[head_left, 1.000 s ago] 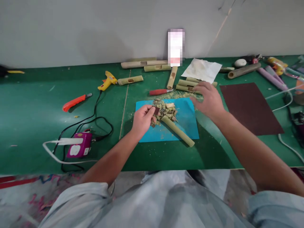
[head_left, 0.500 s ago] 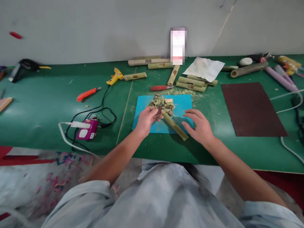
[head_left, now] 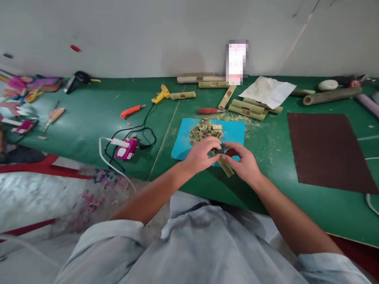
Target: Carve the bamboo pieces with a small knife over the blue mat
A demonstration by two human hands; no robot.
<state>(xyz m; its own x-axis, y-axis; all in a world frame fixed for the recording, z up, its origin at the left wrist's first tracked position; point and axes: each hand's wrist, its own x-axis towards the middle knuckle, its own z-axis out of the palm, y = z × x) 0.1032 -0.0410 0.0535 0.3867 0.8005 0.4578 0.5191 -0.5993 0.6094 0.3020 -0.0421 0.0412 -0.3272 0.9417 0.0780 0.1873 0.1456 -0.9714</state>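
Between my two hands is a small folded piece of sandpaper, dark blue-grey on the side that shows. My left hand is closed on its left end. The fingertips of my right hand pinch its right end. Beneath them a split bamboo piece lies slantwise over the front edge of a blue sheet; its upper part is hidden by my hands. Just beyond my left hand, a heap of bamboo chips rests on the sheet.
Behind the sheet lie a red-handled carving tool and several notched bamboo tubes. To the left are an orange cutter, a yellow glue gun and a purple power strip with cords. A large brown sandpaper sheet lies at right.
My right hand has moved left and taken hold of the sandpaper. My left hand has shifted right with it, and its blue-grey side shows instead of brown. The view has turned left.
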